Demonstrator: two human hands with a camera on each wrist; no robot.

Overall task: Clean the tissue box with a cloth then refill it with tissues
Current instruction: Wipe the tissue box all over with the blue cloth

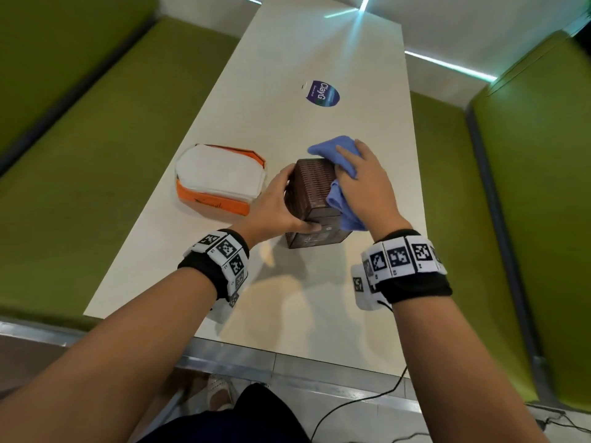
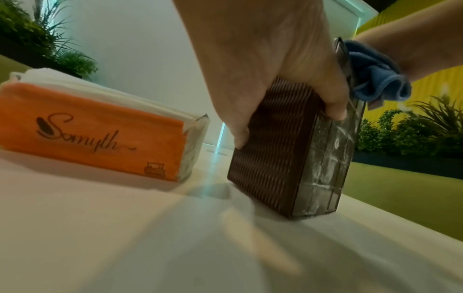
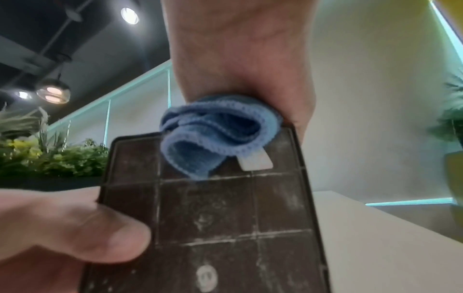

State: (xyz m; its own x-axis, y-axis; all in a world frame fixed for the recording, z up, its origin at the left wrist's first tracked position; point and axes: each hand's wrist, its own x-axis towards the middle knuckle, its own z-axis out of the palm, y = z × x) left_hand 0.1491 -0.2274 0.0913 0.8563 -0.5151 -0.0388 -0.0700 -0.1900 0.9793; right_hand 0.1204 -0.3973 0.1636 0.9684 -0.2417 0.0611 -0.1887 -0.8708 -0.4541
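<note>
A dark brown ribbed tissue box (image 1: pixel 311 190) (image 2: pixel 273 150) stands on its side on the cream table (image 1: pixel 287 298). Its dusty base panel (image 3: pixel 225 228) faces me. My left hand (image 1: pixel 278 203) grips the box, thumb (image 3: pixel 100 237) on the base panel and fingers (image 2: pixel 335 107) round its far side. My right hand (image 1: pixel 364 183) holds a bunched blue cloth (image 1: pixel 339 155) (image 3: pixel 215 132) (image 2: pixel 375 77) and presses it against the box's upper right side. An orange pack of white tissues (image 1: pixel 220 180) (image 2: pixel 95 126) lies left of the box.
A round blue sticker (image 1: pixel 322 93) is on the table farther away. Green bench seats (image 1: pixel 96 161) flank the table on both sides. A black cable (image 1: pixel 367 401) hangs off the near table edge. Plants (image 2: pixel 413 130) stand behind the benches.
</note>
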